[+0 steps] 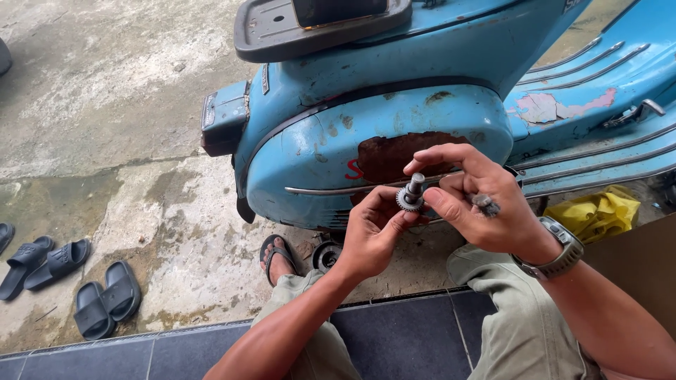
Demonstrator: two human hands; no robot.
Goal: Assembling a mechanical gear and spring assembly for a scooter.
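You're holding the small gear on its stubby steel shaft (410,193) up between both hands, probably to get daylight on the teeth. Your left hand (371,232) is pinching the toothed wheel from below, and your right hand (479,204) is closing thumb and forefinger round the shaft while tucking another small dark metal part (486,205) against the palm. Just beyond your hands, the rusty blue scooter's side panel (380,151) is sitting there.

I sit at a home forecourt: stained concrete floor (120,105), tiled step (401,338), sandals (105,299), worn blue scooter (394,119).
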